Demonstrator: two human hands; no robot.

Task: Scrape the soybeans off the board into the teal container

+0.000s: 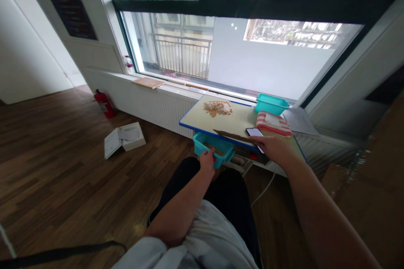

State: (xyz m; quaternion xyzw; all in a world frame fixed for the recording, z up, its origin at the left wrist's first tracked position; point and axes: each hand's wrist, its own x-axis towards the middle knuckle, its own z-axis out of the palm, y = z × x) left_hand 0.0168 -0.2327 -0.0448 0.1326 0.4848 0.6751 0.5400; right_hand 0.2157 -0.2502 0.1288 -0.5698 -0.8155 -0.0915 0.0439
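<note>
My left hand [207,160] grips the near rim of a teal plastic tub [213,146], held just under the front edge of a small cream table with blue edging [202,121]. Some grain lies inside the tub. My right hand [272,146] is closed on the handle end of a long thin brown flat tool [232,135] that lies along the table's front edge. A pile of mixed brown and white grain [217,108] sits at the far side of the tabletop.
A black phone [255,133] lies next to my right hand. A red-and-white striped cloth [273,123] and a second teal tub [271,104] sit at the table's right. A fire extinguisher [104,103] and an open white box [124,138] are on the wooden floor at left.
</note>
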